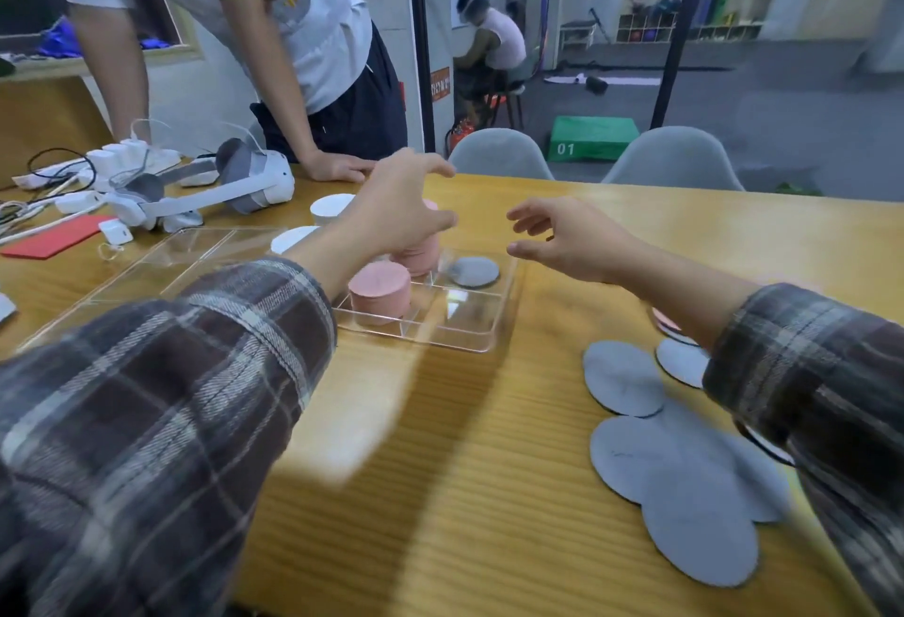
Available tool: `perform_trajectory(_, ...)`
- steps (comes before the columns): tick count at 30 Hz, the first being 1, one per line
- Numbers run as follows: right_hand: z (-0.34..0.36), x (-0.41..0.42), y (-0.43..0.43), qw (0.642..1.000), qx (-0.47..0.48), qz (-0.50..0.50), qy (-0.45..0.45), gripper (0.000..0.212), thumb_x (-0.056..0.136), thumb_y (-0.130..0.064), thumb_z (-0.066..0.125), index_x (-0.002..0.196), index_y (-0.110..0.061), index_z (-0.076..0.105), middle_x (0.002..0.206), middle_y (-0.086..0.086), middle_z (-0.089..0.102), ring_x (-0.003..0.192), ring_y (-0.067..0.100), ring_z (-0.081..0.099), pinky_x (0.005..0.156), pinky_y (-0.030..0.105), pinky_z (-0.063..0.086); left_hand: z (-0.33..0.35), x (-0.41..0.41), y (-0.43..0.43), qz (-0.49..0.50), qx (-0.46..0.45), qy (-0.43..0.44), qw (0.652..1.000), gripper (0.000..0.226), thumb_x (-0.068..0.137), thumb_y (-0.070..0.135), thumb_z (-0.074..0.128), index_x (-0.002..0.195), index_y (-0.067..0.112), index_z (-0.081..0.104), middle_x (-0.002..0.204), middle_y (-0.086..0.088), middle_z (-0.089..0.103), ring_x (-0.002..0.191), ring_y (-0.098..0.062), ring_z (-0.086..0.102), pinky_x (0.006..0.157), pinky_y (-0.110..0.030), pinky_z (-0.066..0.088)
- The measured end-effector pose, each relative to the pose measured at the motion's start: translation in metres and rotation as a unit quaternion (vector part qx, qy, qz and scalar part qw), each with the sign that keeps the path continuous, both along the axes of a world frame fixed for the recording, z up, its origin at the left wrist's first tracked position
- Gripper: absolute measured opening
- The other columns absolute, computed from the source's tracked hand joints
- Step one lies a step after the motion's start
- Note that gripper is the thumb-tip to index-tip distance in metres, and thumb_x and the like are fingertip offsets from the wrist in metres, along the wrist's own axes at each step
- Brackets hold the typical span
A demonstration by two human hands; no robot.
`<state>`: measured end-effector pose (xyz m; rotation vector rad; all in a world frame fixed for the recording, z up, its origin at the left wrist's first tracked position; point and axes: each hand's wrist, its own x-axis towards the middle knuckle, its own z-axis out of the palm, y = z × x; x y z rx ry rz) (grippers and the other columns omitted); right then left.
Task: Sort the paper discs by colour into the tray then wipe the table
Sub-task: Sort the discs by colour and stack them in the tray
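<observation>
A clear plastic tray (482,345) lies on the wooden table. In it stand two stacks of pink discs (379,291), a stack of white discs (331,206) at the far side, and one grey disc (473,270). My left hand (398,212) hovers over the farther pink stack with fingers spread and loosely curved, holding nothing. My right hand (562,242) hangs above the table to the right of the tray, fingers apart and empty. Several loose grey discs (685,469) lie on the table at the right, partly under my right sleeve. A pink disc (664,320) peeks out there.
A person (274,29) leans on the table's far edge, one hand flat on it. A white headset (205,190), chargers and cables and a red card (54,237) lie at the far left. Two grey chairs (672,159) stand behind the table.
</observation>
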<state>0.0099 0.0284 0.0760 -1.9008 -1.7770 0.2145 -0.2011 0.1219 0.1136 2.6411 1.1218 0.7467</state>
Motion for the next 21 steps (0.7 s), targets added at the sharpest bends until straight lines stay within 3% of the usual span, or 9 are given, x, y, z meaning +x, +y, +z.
perform_trajectory(4, -0.009, 0.03, -0.052, 0.999, 0.004, -0.039, -0.02, 0.037, 0.094, -0.032, 0.072, 0.128, -0.018, 0.067, 0.116, -0.002, 0.071, 0.108, 0.014, 0.064, 0.094, 0.032, 0.05, -0.013, 0.037, -0.036, -0.084, -0.017, 0.006, 0.996, 0.039, 0.087, 0.032, 0.082, 0.124, 0.026, 0.071, 0.122, 0.005, 0.064, 0.119, -0.015, 0.059, 0.102, -0.035, 0.05)
perform_trajectory(7, -0.02, 0.056, -0.092, 0.998, 0.0, -0.066, -0.02, 0.032, 0.094, -0.025, 0.072, 0.124, -0.016, 0.069, 0.112, 0.0, 0.071, 0.105, 0.015, 0.064, 0.086, 0.024, 0.044, -0.029, 0.073, -0.061, -0.13, -0.035, 0.028, 0.991, 0.035, 0.091, 0.03, 0.078, 0.125, 0.022, 0.073, 0.124, 0.0, 0.07, 0.117, -0.016, 0.062, 0.103, -0.037, 0.051)
perform_trajectory(9, -0.029, 0.074, -0.117, 0.996, -0.001, -0.089, -0.027, 0.032, 0.092, -0.023, 0.073, 0.123, -0.015, 0.07, 0.116, 0.003, 0.072, 0.109, 0.019, 0.065, 0.089, 0.025, 0.045, -0.041, 0.097, -0.075, -0.156, -0.053, 0.035, 0.986, 0.034, 0.093, 0.029, 0.076, 0.126, 0.02, 0.073, 0.126, -0.002, 0.071, 0.118, -0.016, 0.063, 0.103, -0.035, 0.051)
perform_trajectory(14, -0.046, 0.103, -0.171, 0.988, 0.002, -0.146, -0.053, 0.043, 0.089, -0.018, 0.07, 0.131, -0.012, 0.066, 0.13, 0.009, 0.065, 0.122, 0.025, 0.059, 0.102, 0.031, 0.042, -0.073, 0.146, -0.107, -0.216, -0.078, 0.045, 0.972, 0.036, 0.098, 0.026, 0.07, 0.132, 0.015, 0.07, 0.137, -0.001, 0.067, 0.128, -0.016, 0.059, 0.098, -0.018, 0.04)
perform_trajectory(18, -0.063, 0.116, -0.195, 0.987, 0.017, -0.147, -0.068, 0.039, 0.092, -0.018, 0.067, 0.13, -0.009, 0.066, 0.13, 0.011, 0.066, 0.123, 0.028, 0.058, 0.097, 0.019, 0.034, -0.089, 0.167, -0.128, -0.255, -0.079, 0.055, 0.962, 0.041, 0.103, 0.032, 0.061, 0.139, 0.012, 0.064, 0.145, -0.008, 0.061, 0.139, -0.023, 0.049, 0.105, -0.017, 0.03)
perform_trajectory(20, -0.069, 0.117, -0.2, 0.989, 0.019, -0.134, -0.063, 0.037, 0.095, -0.019, 0.065, 0.13, -0.007, 0.067, 0.128, 0.011, 0.066, 0.119, 0.028, 0.059, 0.096, 0.022, 0.038, -0.097, 0.169, -0.132, -0.273, -0.085, 0.061, 0.956, 0.047, 0.103, 0.044, 0.056, 0.133, 0.008, 0.068, 0.139, -0.014, 0.063, 0.132, -0.028, 0.053, 0.103, -0.023, 0.034)
perform_trajectory(21, -0.071, 0.117, -0.201, 0.99, 0.019, -0.129, -0.061, 0.036, 0.097, -0.021, 0.065, 0.131, -0.008, 0.066, 0.13, 0.009, 0.066, 0.12, 0.027, 0.059, 0.097, 0.026, 0.04, -0.101, 0.169, -0.133, -0.273, -0.08, 0.062, 0.957, 0.045, 0.104, 0.04, 0.057, 0.132, 0.007, 0.067, 0.138, -0.014, 0.064, 0.13, -0.029, 0.054, 0.102, -0.024, 0.035)
